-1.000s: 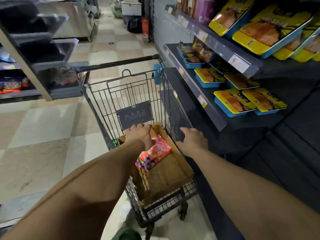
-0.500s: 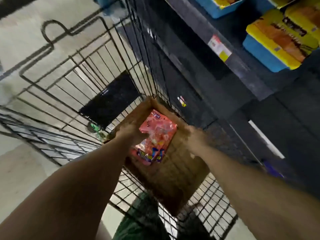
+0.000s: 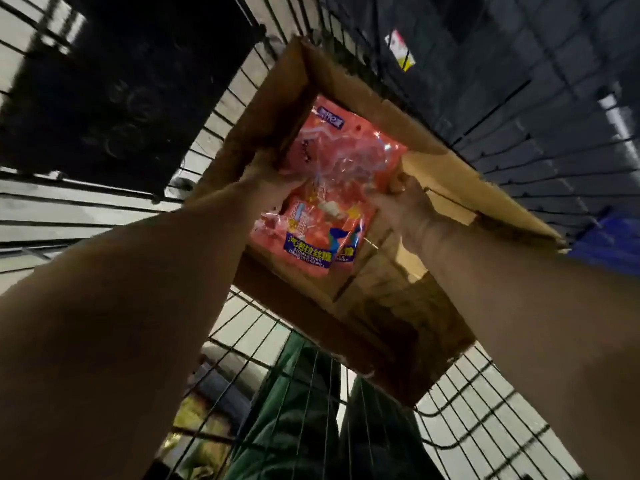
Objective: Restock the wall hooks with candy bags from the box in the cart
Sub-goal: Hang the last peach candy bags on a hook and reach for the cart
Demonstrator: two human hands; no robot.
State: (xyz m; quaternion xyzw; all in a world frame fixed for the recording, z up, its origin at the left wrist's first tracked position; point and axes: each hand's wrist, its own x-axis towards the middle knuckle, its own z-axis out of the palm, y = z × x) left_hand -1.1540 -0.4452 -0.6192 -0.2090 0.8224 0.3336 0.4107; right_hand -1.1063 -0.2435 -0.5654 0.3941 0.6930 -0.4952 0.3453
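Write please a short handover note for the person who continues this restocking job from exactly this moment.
Left hand: inside the cardboard box, gripping the left edge of the candy bags.
Right hand: at the bags' right edge; whether it grips them cannot be told.
Things: the box sits in the wire cart; at least two pink bags, overlapping, are low in the box between the hands.
Done: bags reached.
Left: lift them out and hang them on the wall hooks, which are out of view.
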